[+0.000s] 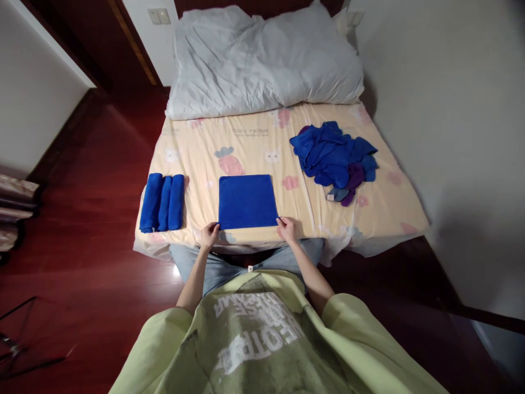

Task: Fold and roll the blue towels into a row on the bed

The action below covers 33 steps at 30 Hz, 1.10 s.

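Note:
Spread flat near the front edge of the bed is a blue towel (248, 201), roughly square. My left hand (210, 235) pinches its near left corner, and my right hand (286, 228) pinches the near right corner. To the left lie three rolled blue towels (166, 202), side by side. A loose heap of crumpled blue towels (328, 153) sits at the right, with some purple and darker blue cloth (355, 176) showing among them.
The bed (197, 148) has a yellowish sheet printed with carrots and cats. White bedding (262, 60) is piled at its far end. A wall (451, 137) runs along the right, and a dark tripod-like stand (20, 345) is on the floor at lower left.

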Each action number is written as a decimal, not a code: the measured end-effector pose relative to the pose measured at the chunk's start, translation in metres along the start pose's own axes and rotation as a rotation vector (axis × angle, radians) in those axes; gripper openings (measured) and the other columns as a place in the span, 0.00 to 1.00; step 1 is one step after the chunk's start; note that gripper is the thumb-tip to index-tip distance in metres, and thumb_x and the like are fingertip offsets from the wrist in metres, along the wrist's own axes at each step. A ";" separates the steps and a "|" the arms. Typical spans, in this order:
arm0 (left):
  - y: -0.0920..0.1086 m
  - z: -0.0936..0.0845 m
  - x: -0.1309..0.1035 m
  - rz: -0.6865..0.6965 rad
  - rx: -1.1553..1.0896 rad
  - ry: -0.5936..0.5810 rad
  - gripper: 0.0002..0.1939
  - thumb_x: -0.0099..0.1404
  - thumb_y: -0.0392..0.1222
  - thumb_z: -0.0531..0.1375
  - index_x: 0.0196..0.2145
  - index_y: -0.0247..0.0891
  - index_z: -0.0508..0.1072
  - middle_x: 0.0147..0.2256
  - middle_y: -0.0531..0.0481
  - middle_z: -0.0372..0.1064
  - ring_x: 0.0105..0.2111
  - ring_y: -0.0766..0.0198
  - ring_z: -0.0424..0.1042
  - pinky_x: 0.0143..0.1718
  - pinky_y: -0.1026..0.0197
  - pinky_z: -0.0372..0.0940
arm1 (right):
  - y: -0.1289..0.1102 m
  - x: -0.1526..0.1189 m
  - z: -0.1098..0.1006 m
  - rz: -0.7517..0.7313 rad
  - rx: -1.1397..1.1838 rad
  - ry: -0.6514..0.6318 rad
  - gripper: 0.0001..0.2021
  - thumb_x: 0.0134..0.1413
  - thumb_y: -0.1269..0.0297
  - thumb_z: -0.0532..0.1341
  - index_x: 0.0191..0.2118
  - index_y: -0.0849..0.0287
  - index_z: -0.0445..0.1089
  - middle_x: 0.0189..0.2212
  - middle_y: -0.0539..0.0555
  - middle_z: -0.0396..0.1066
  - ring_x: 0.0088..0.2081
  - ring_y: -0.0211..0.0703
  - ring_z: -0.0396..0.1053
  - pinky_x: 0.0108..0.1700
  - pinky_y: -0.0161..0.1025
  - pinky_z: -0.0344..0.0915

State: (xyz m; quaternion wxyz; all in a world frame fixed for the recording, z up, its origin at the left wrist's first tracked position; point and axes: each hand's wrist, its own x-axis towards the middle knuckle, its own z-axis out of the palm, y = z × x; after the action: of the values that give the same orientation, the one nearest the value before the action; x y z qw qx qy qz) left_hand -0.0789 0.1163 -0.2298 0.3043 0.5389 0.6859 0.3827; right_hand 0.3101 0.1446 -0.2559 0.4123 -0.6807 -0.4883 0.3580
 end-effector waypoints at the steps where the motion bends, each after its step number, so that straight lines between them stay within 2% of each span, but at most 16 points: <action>1: 0.000 0.000 0.000 -0.013 0.004 -0.001 0.20 0.63 0.57 0.58 0.36 0.37 0.78 0.35 0.41 0.80 0.38 0.51 0.79 0.43 0.52 0.73 | 0.002 0.000 0.000 -0.005 -0.008 0.000 0.32 0.51 0.32 0.59 0.38 0.60 0.78 0.37 0.65 0.80 0.38 0.56 0.77 0.44 0.49 0.74; 10: 0.004 -0.002 0.004 -0.128 -0.001 0.034 0.19 0.58 0.55 0.63 0.35 0.37 0.80 0.32 0.42 0.80 0.34 0.52 0.80 0.39 0.54 0.74 | 0.007 0.002 0.000 -0.010 -0.052 0.017 0.29 0.54 0.37 0.60 0.40 0.60 0.79 0.38 0.64 0.81 0.40 0.55 0.78 0.47 0.49 0.73; 18: 0.010 0.000 0.006 -0.136 0.017 0.063 0.14 0.57 0.51 0.64 0.33 0.38 0.79 0.29 0.44 0.80 0.32 0.53 0.80 0.36 0.55 0.74 | 0.003 0.007 0.002 0.019 -0.045 0.034 0.24 0.51 0.40 0.62 0.37 0.59 0.78 0.37 0.63 0.81 0.39 0.54 0.79 0.43 0.47 0.74; 27: 0.014 0.001 0.007 -0.205 -0.003 0.042 0.10 0.55 0.46 0.64 0.33 0.37 0.77 0.29 0.46 0.79 0.31 0.56 0.79 0.37 0.56 0.74 | -0.005 0.008 0.000 0.013 -0.083 0.030 0.20 0.52 0.44 0.64 0.34 0.59 0.78 0.36 0.63 0.81 0.38 0.54 0.79 0.44 0.48 0.74; 33: 0.021 0.003 0.004 -0.174 -0.020 0.081 0.09 0.56 0.44 0.64 0.33 0.38 0.75 0.27 0.46 0.78 0.30 0.56 0.78 0.35 0.57 0.74 | -0.012 0.007 -0.001 0.026 -0.138 0.042 0.16 0.52 0.49 0.64 0.33 0.59 0.78 0.35 0.62 0.81 0.38 0.55 0.79 0.45 0.49 0.74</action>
State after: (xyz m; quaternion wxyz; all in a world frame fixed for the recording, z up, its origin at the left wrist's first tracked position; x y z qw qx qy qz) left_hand -0.0669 0.1237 -0.2133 0.3137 0.4583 0.7380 0.3833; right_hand 0.3083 0.1531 -0.2453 0.3698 -0.7212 -0.4944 0.3143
